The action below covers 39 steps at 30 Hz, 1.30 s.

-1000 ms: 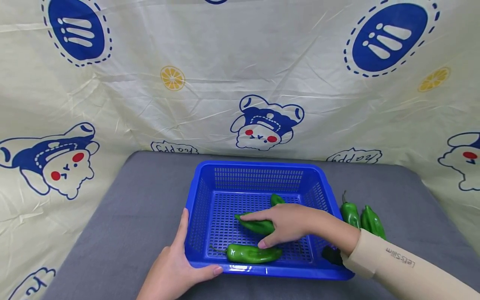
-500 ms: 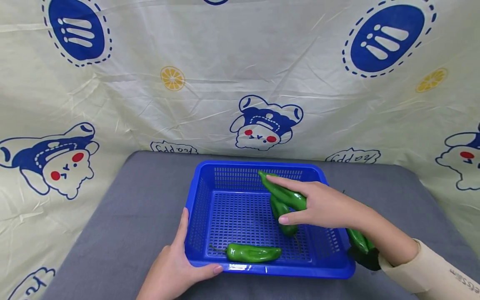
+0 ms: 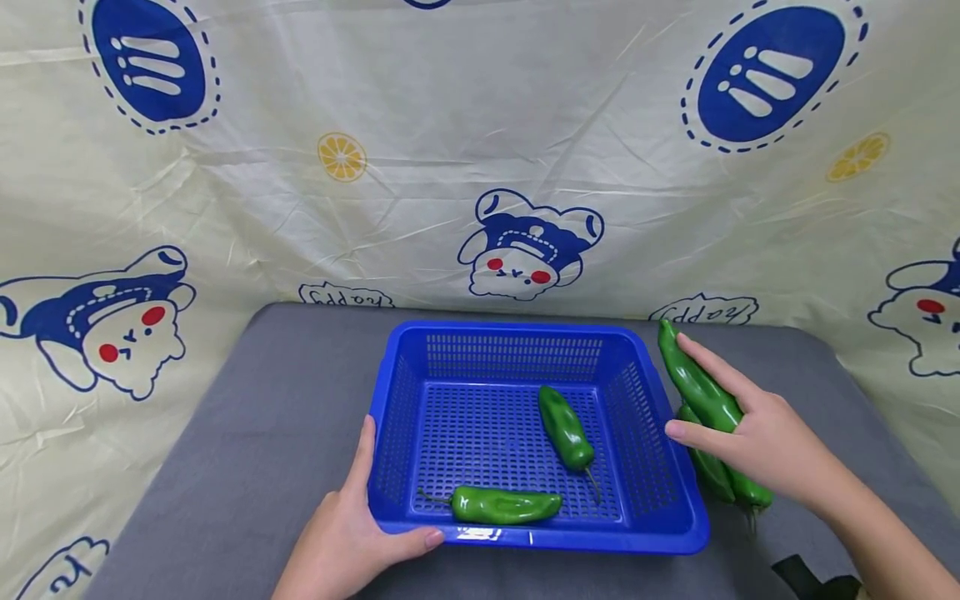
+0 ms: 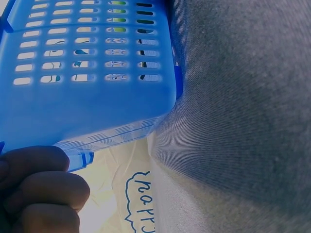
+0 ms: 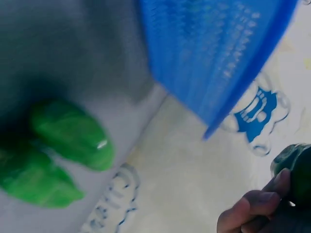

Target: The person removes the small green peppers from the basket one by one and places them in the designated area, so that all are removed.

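My left hand (image 3: 348, 529) grips the near left corner of a blue perforated plastic basket (image 3: 660, 543). In the left wrist view, its fingers (image 4: 46, 187) curl by the basket's rim. Just beyond the basket's right side, my right hand (image 3: 765, 437) holds a long green pepper (image 3: 693, 383) raised with its tip pointing away. Two more green peppers, one of them (image 3: 711, 475) partly covered by the hand, lie on the table beneath it; the right wrist view shows both, blurred. Inside the basket lie a slanting green pepper (image 3: 567, 429) and another pepper (image 3: 506, 505) along the near wall.
A grey cloth (image 3: 285, 417) covers the table around the basket. Behind it hangs a cream printed curtain (image 3: 420, 225). A dark object (image 3: 813, 579), partly cut off, shows by the right forearm.
My right hand has lifted the green pepper out of the basket's middle and carried it rightward past the rim. The left hand and basket have stayed put.
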### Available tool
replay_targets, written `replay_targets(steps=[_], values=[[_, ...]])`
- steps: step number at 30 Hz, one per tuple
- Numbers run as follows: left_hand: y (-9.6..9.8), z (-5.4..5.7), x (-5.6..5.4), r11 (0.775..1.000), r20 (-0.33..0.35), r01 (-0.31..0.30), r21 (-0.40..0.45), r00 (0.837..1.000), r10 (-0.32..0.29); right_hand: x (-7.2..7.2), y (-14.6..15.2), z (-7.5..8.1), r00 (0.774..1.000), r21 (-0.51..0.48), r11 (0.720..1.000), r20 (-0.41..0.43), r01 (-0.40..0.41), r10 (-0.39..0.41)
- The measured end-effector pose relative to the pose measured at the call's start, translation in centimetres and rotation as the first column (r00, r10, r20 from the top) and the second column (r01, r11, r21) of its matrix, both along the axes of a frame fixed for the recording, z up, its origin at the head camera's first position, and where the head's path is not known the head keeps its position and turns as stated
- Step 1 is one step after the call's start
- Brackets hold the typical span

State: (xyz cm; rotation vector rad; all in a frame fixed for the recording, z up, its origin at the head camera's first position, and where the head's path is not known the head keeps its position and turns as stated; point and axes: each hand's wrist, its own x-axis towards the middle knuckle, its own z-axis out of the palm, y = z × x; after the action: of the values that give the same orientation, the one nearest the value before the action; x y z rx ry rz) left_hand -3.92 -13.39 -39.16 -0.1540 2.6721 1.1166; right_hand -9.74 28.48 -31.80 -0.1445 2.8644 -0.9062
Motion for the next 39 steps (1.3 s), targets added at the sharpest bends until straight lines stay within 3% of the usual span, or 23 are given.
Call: replay_targets(steps=[6, 13, 21, 30, 39], values=[[-0.1, -0.1, 0.0, 1.0, -0.009, -0.002, -0.014, 1.0, 0.002, 0.6, 3.0, -2.0, 0.994, 0.166, 0.981, 0.026, 0.102, -0.108], [-0.1, -0.2, 0.1, 1.0, -0.026, -0.001, -0.008, 1.0, 0.001, 0.6, 5.3, -5.2, 0.985, 0.361, 0.92, 0.017, 0.152, -0.17], [-0.1, -0.2, 0.1, 1.0, -0.046, 0.006, -0.004, 0.999, -0.006, 0.5, 5.5, -8.1, 0.979, 0.409, 0.902, 0.083, 0.135, -0.184], [-0.1, -0.1, 0.2, 1.0, -0.047, 0.008, -0.003, 0.999, -0.009, 0.5, 5.2, -9.6, 0.979, 0.473, 0.872, 0.08, 0.129, -0.188], [0.0, 0.0, 0.0, 1.0, -0.022, 0.007, 0.0, 1.0, -0.007, 0.9, 5.1, -9.5, 0.979, 0.53, 0.838, 0.064, 0.131, -0.194]])
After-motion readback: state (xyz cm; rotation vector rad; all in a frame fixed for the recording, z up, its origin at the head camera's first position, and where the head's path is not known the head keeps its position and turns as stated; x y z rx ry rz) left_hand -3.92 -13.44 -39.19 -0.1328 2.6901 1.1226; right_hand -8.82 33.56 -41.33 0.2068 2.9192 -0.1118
